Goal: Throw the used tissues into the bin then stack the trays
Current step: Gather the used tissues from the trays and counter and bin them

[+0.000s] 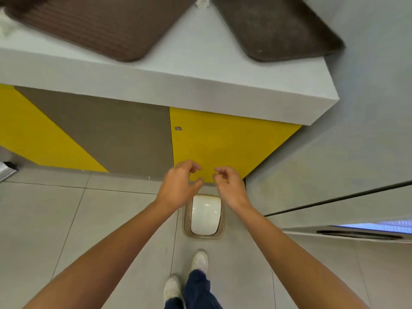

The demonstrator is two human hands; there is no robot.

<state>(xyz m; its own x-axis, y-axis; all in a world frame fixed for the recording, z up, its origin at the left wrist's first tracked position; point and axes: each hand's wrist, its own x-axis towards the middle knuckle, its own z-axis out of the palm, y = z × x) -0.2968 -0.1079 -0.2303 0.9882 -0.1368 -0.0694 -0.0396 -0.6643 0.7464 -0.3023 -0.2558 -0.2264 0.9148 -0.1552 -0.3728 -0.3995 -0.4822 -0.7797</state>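
Note:
Two brown trays lie on the white counter: a ribbed tray at the left and a smooth dark tray at the right. A crumpled white tissue sits between them at the top edge, and another white tissue lies at the far left. On the floor below stands a small bin with a white swing lid. My left hand and my right hand hover just above the bin, fingers loosely curled and apart, holding nothing.
The counter front has yellow and brown panels. A grey wall rises on the right, with a ledge low down. The floor is grey tile, and my white shoes stand just behind the bin.

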